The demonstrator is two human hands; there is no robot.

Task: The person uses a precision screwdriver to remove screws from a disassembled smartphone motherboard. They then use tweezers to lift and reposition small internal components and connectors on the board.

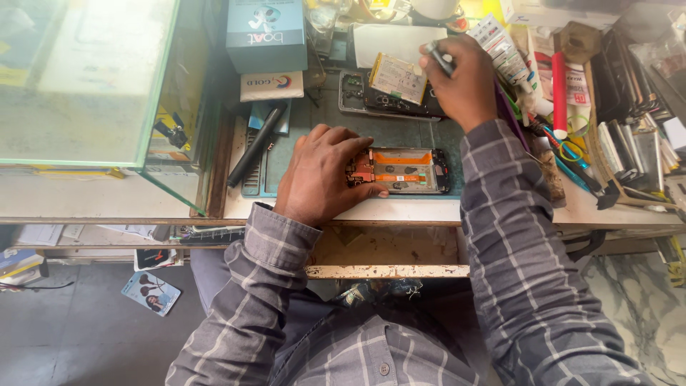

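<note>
My left hand (321, 171) lies flat on the left end of an opened phone (409, 170) with orange parts, pinning it to the green mat (400, 134). Farther back, my right hand (461, 78) is closed on a thin grey tool (437, 56) above a second opened phone body (361, 96) that has a yellowish battery (397, 77) resting on it. Both sleeves are grey plaid.
A glass case (93, 86) stands at the left. A black pen-like tool (256, 143) lies on a ridged tray. Boxes (266, 32) sit at the back. Tubes, a red marker (559, 93), scissors and stacked phone parts (629, 143) crowd the right. An open drawer (386, 250) is below the edge.
</note>
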